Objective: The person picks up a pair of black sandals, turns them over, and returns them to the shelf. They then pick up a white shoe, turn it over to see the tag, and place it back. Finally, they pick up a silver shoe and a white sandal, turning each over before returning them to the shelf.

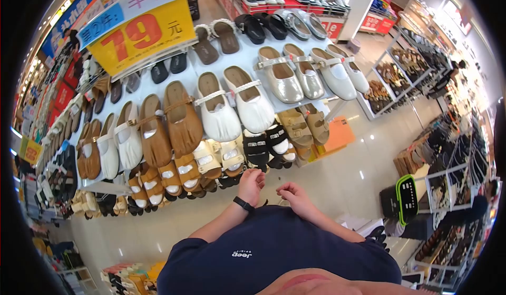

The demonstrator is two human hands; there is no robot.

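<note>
**Shoe aisle: both hands empty in front of the lower shelf**

Head view.
- Person stands facing a slanted display rack [240,58] loaded with shoes. The navy shirt [274,247] fills the near edge of the frame.
- Left hand [252,182] is raised in front of the chest, with a black wristband [243,204] on the wrist. Its fingers [258,174] are loosely curled and half open, with nothing in them. The fingertips are near the rack's lower shelf but not touching it.
- Right hand [294,194] is just beside the left, slightly nearer the body, and the two hands are apart. Its fingers [284,188] are folded in to a loose fist. Nothing shows in the grip.
- Closest goods are the black sandals [256,148] with white footbeds, on the lower shelf just beyond the left hand and untouched.
- Left of these, on the same shelf, are cream sandals [208,158], then tan sandals [169,176].
- The upper tier holds white shoes [253,102] at centre and brown shoes [182,118] to their left. Pale metallic shoes [282,76] sit to the right and farther back.
- A yellow price sign [139,29] reading 79 is propped at the far left of the rack.
- The glossy tiled floor [342,179] runs off to the right, where more shoe racks [406,63] stand well apart from the hands.
</note>
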